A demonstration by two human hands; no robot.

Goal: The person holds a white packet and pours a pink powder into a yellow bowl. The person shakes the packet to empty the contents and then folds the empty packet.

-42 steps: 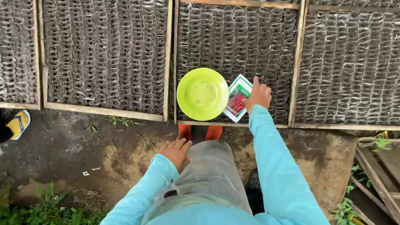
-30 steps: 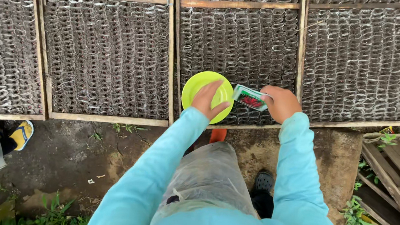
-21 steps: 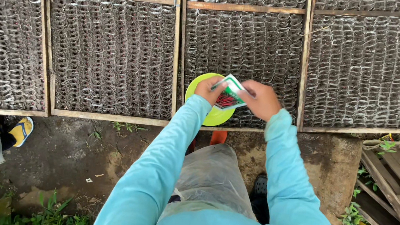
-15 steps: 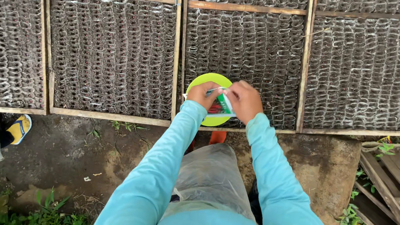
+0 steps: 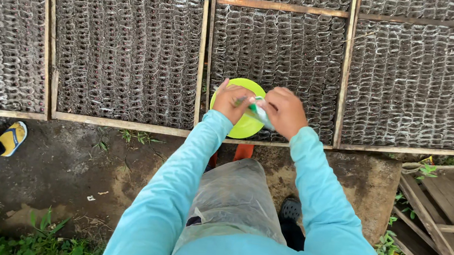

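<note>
A lime green plastic plate [image 5: 244,126] lies on a wooden-framed tray [image 5: 281,6] packed with small soil-filled seedling bags. Above the plate, my left hand [image 5: 230,99] and my right hand [image 5: 283,110] both pinch a small white and green seed packet [image 5: 259,111], which is seen almost edge-on between my fingers. Both arms wear light blue sleeves.
More framed trays of seedling bags [image 5: 127,47] [image 5: 406,77] stretch left and right. Below them is bare dirt ground [image 5: 87,159]. Another person's yellow sandal [image 5: 10,137] shows at the far left. Weathered wooden planks [image 5: 444,212] and weeds lie at the right.
My right hand lifted the packet off the tray beside the plate. My left hand rose from my knee and joined it. Both now hold the packet over the plate, turned edge-on.
</note>
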